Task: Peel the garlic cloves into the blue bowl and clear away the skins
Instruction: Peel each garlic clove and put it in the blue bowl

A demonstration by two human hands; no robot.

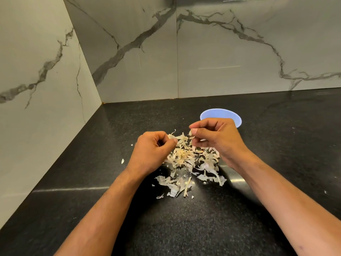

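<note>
A dark counter with open surface along the lower frame and far right. At centre, a pile of skins blocks the way; a blue bowl stands just behind it. Marble walls close off the left and top.

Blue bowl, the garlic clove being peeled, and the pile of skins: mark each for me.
blue bowl [212, 114]: head view, on its far inner wall above the hand.
garlic clove [190, 133]: head view, on the pale tip showing between the right hand's fingers.
pile of skins [184, 156]: head view, on its dense middle.
</note>
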